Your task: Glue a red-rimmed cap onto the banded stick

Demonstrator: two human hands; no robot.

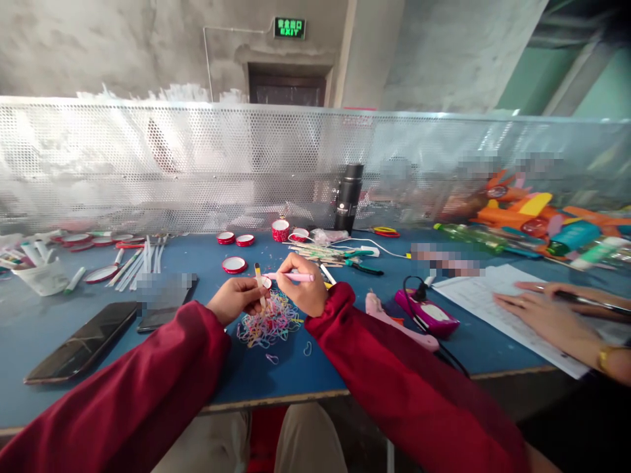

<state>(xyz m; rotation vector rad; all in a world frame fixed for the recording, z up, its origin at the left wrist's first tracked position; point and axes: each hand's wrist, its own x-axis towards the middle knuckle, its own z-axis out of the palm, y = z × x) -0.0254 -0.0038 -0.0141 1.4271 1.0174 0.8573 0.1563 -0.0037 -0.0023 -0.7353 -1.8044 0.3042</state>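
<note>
I see the left hand (240, 297) pinching a flat stick (257, 270) upright, seemingly to steady it; at its three o'clock, the right hand's (305, 292) curled fingers grip a pink pen (300, 277), rubber bands (266, 330) heaped at six.

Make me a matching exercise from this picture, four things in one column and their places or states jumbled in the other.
Column one:
1. Pink pen
2. Coloured loops
3. Black bottle
4. Purple power strip

Column two:
A. Standing upright near the perforated panel
B. Heaped on the blue table
C. Has a black plug in it
D. Held in the right hand

Right pairs: 1-D, 2-B, 3-A, 4-C.
</note>
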